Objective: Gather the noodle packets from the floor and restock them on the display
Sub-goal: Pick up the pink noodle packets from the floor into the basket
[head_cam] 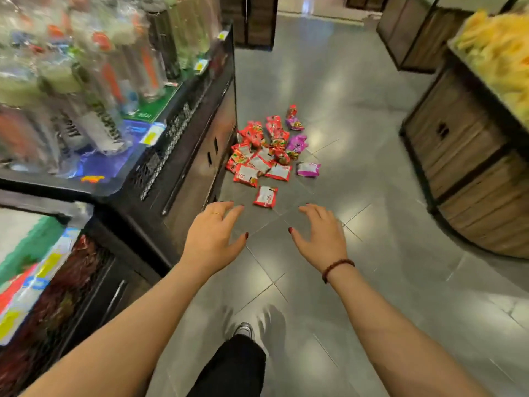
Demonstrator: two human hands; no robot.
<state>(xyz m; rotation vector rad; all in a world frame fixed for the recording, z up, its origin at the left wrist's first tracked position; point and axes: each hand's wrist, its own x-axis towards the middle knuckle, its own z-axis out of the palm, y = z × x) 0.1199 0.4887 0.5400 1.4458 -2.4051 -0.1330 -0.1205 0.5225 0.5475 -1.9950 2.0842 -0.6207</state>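
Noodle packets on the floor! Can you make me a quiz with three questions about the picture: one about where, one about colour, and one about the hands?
1. Where do the noodle packets lie?
A. On the floor beside the dark display cabinet.
B. In a shopping basket.
C. In the person's arms.

2. Most packets are red. What colour are the others?
A. Blue.
B. Purple.
C. Black.

3. What are the left hand and right hand doing?
A. Each grips a packet.
B. Both are fists.
C. Both are open, holding nothing.

Answers:
1 A, the pile sits on the floor right beside the cabinet's base.
2 B, a few purple packets lie at the pile's right edge.
3 C, the fingers are spread and are short of the nearest packet.
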